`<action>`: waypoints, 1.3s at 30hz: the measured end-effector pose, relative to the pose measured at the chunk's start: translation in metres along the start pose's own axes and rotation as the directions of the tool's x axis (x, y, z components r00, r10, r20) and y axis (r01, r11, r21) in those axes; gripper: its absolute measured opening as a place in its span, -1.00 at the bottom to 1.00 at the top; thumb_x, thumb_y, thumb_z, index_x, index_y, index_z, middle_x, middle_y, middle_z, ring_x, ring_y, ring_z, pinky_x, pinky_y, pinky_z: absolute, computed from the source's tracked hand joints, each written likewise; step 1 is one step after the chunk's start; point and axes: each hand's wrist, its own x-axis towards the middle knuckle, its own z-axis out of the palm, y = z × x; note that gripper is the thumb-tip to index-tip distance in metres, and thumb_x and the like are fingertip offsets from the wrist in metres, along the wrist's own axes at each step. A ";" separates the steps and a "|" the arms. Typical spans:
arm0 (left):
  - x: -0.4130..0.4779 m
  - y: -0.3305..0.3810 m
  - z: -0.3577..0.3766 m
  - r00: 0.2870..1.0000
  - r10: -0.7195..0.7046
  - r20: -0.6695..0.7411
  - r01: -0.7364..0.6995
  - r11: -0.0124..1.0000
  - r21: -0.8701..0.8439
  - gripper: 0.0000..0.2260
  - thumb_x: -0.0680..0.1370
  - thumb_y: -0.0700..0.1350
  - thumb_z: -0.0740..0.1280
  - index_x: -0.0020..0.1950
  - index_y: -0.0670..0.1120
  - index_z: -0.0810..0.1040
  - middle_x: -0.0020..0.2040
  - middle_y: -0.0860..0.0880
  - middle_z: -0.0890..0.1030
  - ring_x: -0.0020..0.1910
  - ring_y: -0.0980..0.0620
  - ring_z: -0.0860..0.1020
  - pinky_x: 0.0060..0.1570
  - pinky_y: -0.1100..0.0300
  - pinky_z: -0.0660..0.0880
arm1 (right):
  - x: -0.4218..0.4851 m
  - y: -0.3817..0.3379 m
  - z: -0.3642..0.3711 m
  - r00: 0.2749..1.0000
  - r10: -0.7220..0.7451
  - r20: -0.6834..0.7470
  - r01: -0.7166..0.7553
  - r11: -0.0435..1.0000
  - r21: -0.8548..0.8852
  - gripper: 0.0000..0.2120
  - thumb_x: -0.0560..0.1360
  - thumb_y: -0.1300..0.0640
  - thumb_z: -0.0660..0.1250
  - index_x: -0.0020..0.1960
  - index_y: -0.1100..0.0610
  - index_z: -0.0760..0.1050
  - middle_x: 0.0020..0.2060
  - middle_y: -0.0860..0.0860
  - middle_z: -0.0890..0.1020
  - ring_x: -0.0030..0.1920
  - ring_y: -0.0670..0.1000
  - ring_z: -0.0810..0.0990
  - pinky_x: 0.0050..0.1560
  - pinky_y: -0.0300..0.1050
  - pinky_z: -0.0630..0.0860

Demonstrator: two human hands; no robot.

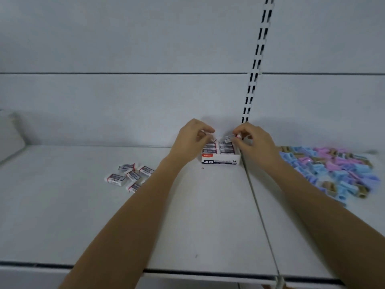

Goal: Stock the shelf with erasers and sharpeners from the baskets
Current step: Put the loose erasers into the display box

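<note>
White shelf (83,215), centre frame: the right hand (256,141) pinches an eraser (229,138), likely light and firm, best held by its sides, over the eraser box (220,161); the left hand (192,139) curls there, grip unclear.

Both arms reach forward, left hand (192,138) fingers curled, right hand (255,141) pinching an eraser (229,138).

A pale grey back panel (125,38) fills the upper half of the view, crossed by 1 thin dark horizontal seam (125,73). A white upright (257,65) with 2 columns of dark slots runs from 1 o'clock down toward the centre, slightly tilted. At 9 o'clock a blurred pale object (10,134) stands against the panel, too unclear to identify.
</note>
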 end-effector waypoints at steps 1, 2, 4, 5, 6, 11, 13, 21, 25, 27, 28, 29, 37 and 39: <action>0.000 -0.002 0.000 1.000 0.017 -0.001 -0.017 1.000 0.010 -0.89 0.48 -0.26 0.36 -0.01 -0.20 0.59 -0.05 -0.02 0.49 -0.17 0.09 0.54 -0.17 0.51 0.43 | 0.000 -0.001 0.001 1.000 -0.011 0.013 0.011 1.000 -0.005 -0.92 0.48 0.20 0.34 -0.04 0.19 0.53 -0.19 -0.04 0.53 -0.14 -0.05 0.42 -0.19 -0.33 0.23; 0.000 -0.003 0.000 0.999 0.040 0.009 -0.040 0.999 0.034 -0.90 0.48 -0.25 0.36 -0.01 -0.19 0.59 -0.06 -0.04 0.53 -0.14 0.06 0.55 -0.13 0.46 0.43 | 0.000 -0.001 0.003 0.999 -0.023 0.027 0.023 1.000 -0.009 -0.92 0.49 0.20 0.33 -0.04 0.20 0.54 -0.18 -0.04 0.53 -0.15 -0.07 0.41 -0.20 -0.38 0.23; -0.001 -0.008 0.002 0.996 0.073 0.051 -0.079 0.989 0.126 -0.91 0.49 -0.21 0.35 -0.02 -0.16 0.58 -0.08 -0.06 0.58 -0.08 0.01 0.54 -0.06 0.32 0.41 | -0.001 0.001 0.003 0.998 -0.035 0.060 0.036 0.999 -0.020 -0.90 0.50 0.21 0.30 -0.03 0.21 0.55 -0.17 -0.05 0.54 -0.19 -0.13 0.38 -0.15 -0.54 0.23; -0.001 -0.010 0.004 0.996 0.066 0.064 -0.076 0.983 0.170 -0.92 0.50 -0.19 0.34 -0.03 -0.14 0.57 -0.08 -0.05 0.58 -0.05 -0.01 0.52 -0.03 0.24 0.40 | -0.001 0.002 0.003 0.997 -0.033 0.073 0.035 0.999 -0.023 -0.89 0.50 0.22 0.29 -0.02 0.22 0.56 -0.16 -0.04 0.55 -0.22 -0.19 0.36 -0.13 -0.59 0.21; -0.002 -0.012 0.004 0.997 0.044 0.065 -0.057 0.977 0.205 -0.92 0.50 -0.17 0.33 -0.03 -0.13 0.56 -0.07 -0.04 0.58 -0.01 -0.02 0.50 -0.01 0.17 0.40 | -0.001 0.002 0.003 0.996 -0.029 0.084 0.031 0.999 -0.025 -0.88 0.51 0.23 0.29 -0.01 0.23 0.57 -0.14 -0.03 0.57 -0.23 -0.23 0.37 -0.13 -0.62 0.20; -0.005 -0.015 0.003 0.998 -0.012 0.057 -0.007 0.952 0.307 -0.84 0.57 -0.10 0.23 0.00 -0.11 0.59 0.05 0.00 0.57 0.08 0.02 0.46 0.01 0.18 0.36 | 0.000 0.003 0.005 0.993 -0.048 0.105 0.053 0.997 -0.047 -0.84 0.49 0.30 0.28 0.01 0.26 0.60 -0.03 0.10 0.63 -0.07 -0.05 0.50 -0.06 -0.56 0.20; -0.008 -0.012 0.002 0.996 0.025 0.083 -0.052 0.940 0.336 -0.80 0.58 -0.09 0.20 0.01 -0.11 0.59 0.06 0.02 0.56 0.08 0.03 0.45 0.00 0.20 0.35 | -0.001 0.006 0.006 0.996 -0.050 0.073 0.056 0.995 -0.081 -0.83 0.49 0.29 0.28 0.01 0.24 0.61 -0.01 0.11 0.59 0.03 0.07 0.49 0.05 -0.36 0.22; -0.018 -0.009 0.005 0.975 0.075 0.209 -0.152 0.912 0.381 -0.67 0.60 0.02 0.11 0.14 -0.10 0.58 0.17 0.00 0.53 0.16 -0.02 0.43 0.15 0.09 0.37 | -0.008 0.005 0.005 0.983 -0.058 0.172 0.090 0.979 -0.183 -0.76 0.54 0.17 0.21 0.15 0.18 0.56 0.09 0.04 0.57 0.09 0.07 0.49 0.12 -0.10 0.37; -0.021 -0.010 0.006 0.969 0.116 0.218 -0.203 0.876 0.438 -0.37 0.47 0.21 -0.13 0.18 -0.10 0.57 0.19 -0.02 0.52 0.17 -0.05 0.44 0.11 0.09 0.38 | -0.009 0.004 0.007 0.983 -0.063 0.172 0.093 0.980 -0.175 -0.75 0.55 0.16 0.21 0.15 0.20 0.55 0.10 0.06 0.56 0.09 0.07 0.48 0.10 -0.22 0.29; -0.021 -0.011 0.007 0.969 0.132 0.209 -0.216 0.865 0.454 -0.34 0.45 0.21 -0.16 0.18 -0.10 0.56 0.18 -0.04 0.52 0.16 -0.07 0.45 0.08 0.07 0.40 | -0.009 0.004 0.008 0.978 -0.078 0.192 0.112 0.978 -0.178 -0.75 0.56 0.15 0.20 0.15 0.22 0.54 0.10 0.08 0.57 0.09 0.08 0.49 0.09 -0.29 0.21; -0.021 -0.011 0.007 0.968 0.138 0.207 -0.221 0.858 0.463 -0.35 0.46 0.21 -0.15 0.17 -0.10 0.56 0.17 -0.05 0.52 0.15 -0.08 0.46 0.06 0.06 0.41 | -0.009 0.004 0.009 0.975 -0.077 0.209 0.117 0.975 -0.187 -0.74 0.57 0.13 0.19 0.16 0.22 0.54 0.10 0.09 0.57 0.11 0.08 0.49 0.09 -0.31 0.18; -0.021 -0.012 0.007 0.968 0.144 0.205 -0.227 0.853 0.471 -0.36 0.46 0.20 -0.15 0.17 -0.11 0.57 0.16 -0.05 0.53 0.13 -0.10 0.47 0.05 0.05 0.42 | -0.009 0.005 0.010 0.970 -0.070 0.231 0.116 0.974 -0.195 -0.71 0.58 0.09 0.17 0.17 0.22 0.53 0.11 0.08 0.57 0.12 0.07 0.48 0.10 -0.32 0.16; -0.020 -0.009 0.006 0.965 0.114 0.236 -0.220 0.840 0.496 -0.28 0.41 0.25 -0.22 0.24 -0.09 0.51 0.22 -0.04 0.48 0.16 -0.06 0.44 0.06 0.08 0.39 | -0.006 0.010 0.019 0.954 0.013 0.300 0.072 0.960 -0.270 -0.58 0.61 -0.06 -0.05 0.26 0.09 0.45 0.22 -0.01 0.48 0.26 0.04 0.37 0.29 -0.08 0.22; -0.021 -0.008 0.005 0.961 0.119 0.250 -0.233 0.837 0.495 -0.28 0.42 0.24 -0.22 0.25 -0.11 0.50 0.22 -0.05 0.48 0.15 -0.07 0.45 0.04 0.07 0.40 | -0.006 0.011 0.020 0.952 0.046 0.304 0.046 0.956 -0.290 -0.57 0.60 -0.08 -0.08 0.27 0.04 0.43 0.24 -0.03 0.46 0.26 0.07 0.37 0.29 0.04 0.28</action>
